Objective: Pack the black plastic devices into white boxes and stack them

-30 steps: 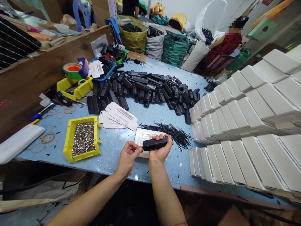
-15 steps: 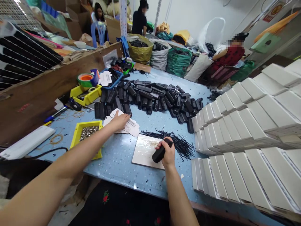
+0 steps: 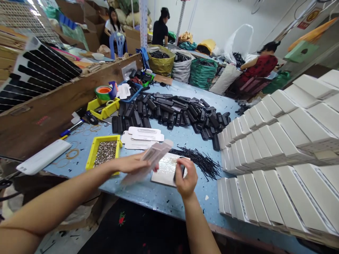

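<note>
My left hand (image 3: 137,164) grips a flattened white carton (image 3: 156,153), blurred by motion and tilted above the table. My right hand (image 3: 187,176) is closed around a black plastic device (image 3: 179,173), mostly hidden by the fingers. Below the two hands lies a white board (image 3: 165,176) with tiny shiny bits on it. Thin black strips (image 3: 203,165) are heaped just behind the right hand. More flattened cartons (image 3: 144,144) lie beyond the left hand, and a large pile of black devices (image 3: 169,111) spreads across the table behind them.
A yellow tray (image 3: 91,152) of small metal parts stands left of my left hand. Farther back are another yellow tray (image 3: 107,111) and tape rolls (image 3: 103,92). Stacked white boxes (image 3: 286,151) wall off the right side. Several people sit or stand beyond sacks (image 3: 202,73).
My left hand has picked up a flattened carton from the stack and brought it toward me and right, near the right hand. The right hand has turned, hiding more of the black device.
</note>
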A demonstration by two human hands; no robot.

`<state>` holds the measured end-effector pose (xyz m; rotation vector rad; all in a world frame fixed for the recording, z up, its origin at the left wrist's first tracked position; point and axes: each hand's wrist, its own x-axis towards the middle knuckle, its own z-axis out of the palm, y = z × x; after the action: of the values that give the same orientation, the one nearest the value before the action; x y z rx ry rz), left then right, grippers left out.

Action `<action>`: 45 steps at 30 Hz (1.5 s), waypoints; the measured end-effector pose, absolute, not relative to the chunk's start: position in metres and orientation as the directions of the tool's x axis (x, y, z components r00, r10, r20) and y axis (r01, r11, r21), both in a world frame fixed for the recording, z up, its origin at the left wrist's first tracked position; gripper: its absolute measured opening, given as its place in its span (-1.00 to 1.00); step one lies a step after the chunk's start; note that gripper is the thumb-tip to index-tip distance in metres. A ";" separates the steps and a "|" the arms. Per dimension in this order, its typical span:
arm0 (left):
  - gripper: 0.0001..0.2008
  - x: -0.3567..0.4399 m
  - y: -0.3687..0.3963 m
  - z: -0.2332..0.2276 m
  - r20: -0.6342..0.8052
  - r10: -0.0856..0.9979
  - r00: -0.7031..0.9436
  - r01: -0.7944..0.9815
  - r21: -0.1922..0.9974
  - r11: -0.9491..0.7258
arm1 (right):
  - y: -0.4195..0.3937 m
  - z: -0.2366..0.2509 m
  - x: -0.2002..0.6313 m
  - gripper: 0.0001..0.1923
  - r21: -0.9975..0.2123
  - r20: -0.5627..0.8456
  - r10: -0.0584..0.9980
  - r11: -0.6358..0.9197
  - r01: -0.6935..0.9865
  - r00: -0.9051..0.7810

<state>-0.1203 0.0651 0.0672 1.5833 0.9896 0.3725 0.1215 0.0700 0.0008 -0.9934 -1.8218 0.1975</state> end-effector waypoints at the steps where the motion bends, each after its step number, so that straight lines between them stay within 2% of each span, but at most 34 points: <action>1: -0.67 -0.110 0.053 0.064 -0.285 0.742 0.607 0.287 0.949 0.130 | 0.064 0.015 0.114 -0.66 -0.475 0.714 0.660 0.701 0.532 -0.232; 3: -0.71 -0.093 0.032 0.050 -0.298 0.767 0.569 0.153 0.954 0.257 | 0.054 0.034 0.101 -0.56 -0.382 0.688 0.622 0.749 0.542 -0.375; 4: -0.70 -0.087 0.025 0.040 -0.293 0.791 0.536 0.098 0.953 0.286 | 0.051 0.038 0.097 -0.57 -0.372 0.660 0.627 0.752 0.544 -0.415; 7: -0.50 -0.082 0.010 0.010 -0.248 0.822 0.513 -0.052 0.947 0.318 | 0.042 0.031 0.098 -0.73 -0.476 0.542 0.712 0.697 0.536 -0.446; 9: -0.41 -0.088 0.004 -0.005 -0.266 0.803 0.533 0.005 0.950 0.311 | 0.033 0.019 0.104 -0.75 -0.523 0.429 0.757 0.653 0.547 -0.493; 11: -0.42 -0.097 0.002 -0.012 -0.323 0.809 0.492 0.208 0.945 0.252 | 0.025 0.008 0.111 -0.75 -0.526 0.345 0.749 0.653 0.545 -0.566; 13: -0.37 -0.104 0.001 -0.011 -0.316 0.855 0.412 0.412 0.901 0.135 | 0.019 0.001 0.115 -0.72 -0.568 0.299 0.757 0.630 0.529 -0.581; 15: -0.31 -0.107 0.000 -0.002 -0.213 0.886 0.411 0.498 0.867 -0.023 | 0.018 -0.003 0.118 -0.65 -0.689 0.282 0.811 0.543 0.480 -0.513; 17: -0.44 -0.103 0.000 0.008 -0.115 0.869 0.481 0.482 0.863 -0.152 | 0.022 -0.007 0.117 -0.55 -0.855 0.263 0.899 0.386 0.346 -0.351; 19: -0.58 -0.094 0.000 0.016 -0.093 0.837 0.539 0.447 0.874 -0.190 | 0.027 -0.011 0.114 -0.48 -0.967 0.160 0.950 0.205 0.152 -0.267; 20: -0.58 -0.088 0.000 0.017 -0.105 0.834 0.541 0.441 0.880 -0.175 | 0.029 -0.012 0.111 -0.45 -0.988 0.101 0.956 0.128 0.083 -0.276; 22: -0.39 -0.075 0.001 0.017 -0.139 0.867 0.478 0.439 0.893 -0.099 | 0.030 -0.013 0.106 -0.38 -0.995 0.063 0.930 0.087 0.051 -0.363; 24: -0.12 -0.064 0.003 0.013 -0.152 0.929 0.338 0.430 0.903 -0.009 | 0.029 -0.012 0.103 -0.35 -0.978 0.137 0.889 0.191 0.082 -0.437; 26: 0.02 -0.056 0.004 0.010 -0.178 0.955 0.237 0.408 0.910 0.069 | 0.026 -0.009 0.103 -0.40 -0.963 0.186 0.857 0.256 0.085 -0.481; 29: 0.08 -0.049 0.003 0.009 -0.241 0.943 0.231 0.411 0.902 0.130 | 0.024 -0.004 0.106 -0.55 -0.994 0.080 0.853 0.104 0.018 -0.515; 31: 0.09 -0.047 0.003 0.010 -0.245 0.945 0.217 0.412 0.901 0.139 | 0.025 0.000 0.107 -0.58 -0.999 0.010 0.864 -0.012 -0.040 -0.504; 37: 0.12 -0.049 0.004 0.018 -0.242 0.946 0.215 0.388 0.910 0.145 | 0.024 0.009 0.101 -0.55 -0.994 -0.087 0.897 -0.107 -0.022 -0.434; 39: 0.12 -0.052 0.005 0.018 -0.237 0.944 0.231 0.387 0.912 0.134 | 0.017 0.007 0.095 -0.57 -0.999 -0.048 0.913 -0.049 0.007 -0.404; 42: 0.13 -0.056 0.005 0.012 -0.213 0.933 0.292 0.345 0.933 0.105 | 0.005 -0.001 0.091 -0.55 -0.961 0.189 0.923 0.244 0.130 -0.335; 44: 0.11 -0.060 0.003 0.005 -0.207 0.924 0.321 0.298 0.948 0.109 | 0.006 -0.007 0.098 -0.51 -0.887 0.290 0.854 0.410 0.214 -0.433; 45: 0.10 -0.064 0.002 0.001 -0.236 0.921 0.310 0.274 0.950 0.151 | 0.012 -0.010 0.106 -0.50 -0.848 0.281 0.805 0.463 0.258 -0.522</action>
<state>-0.0639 0.0025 0.0009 1.3769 1.2055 0.6803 0.1059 0.0117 -0.0100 -0.8819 -2.0207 1.0110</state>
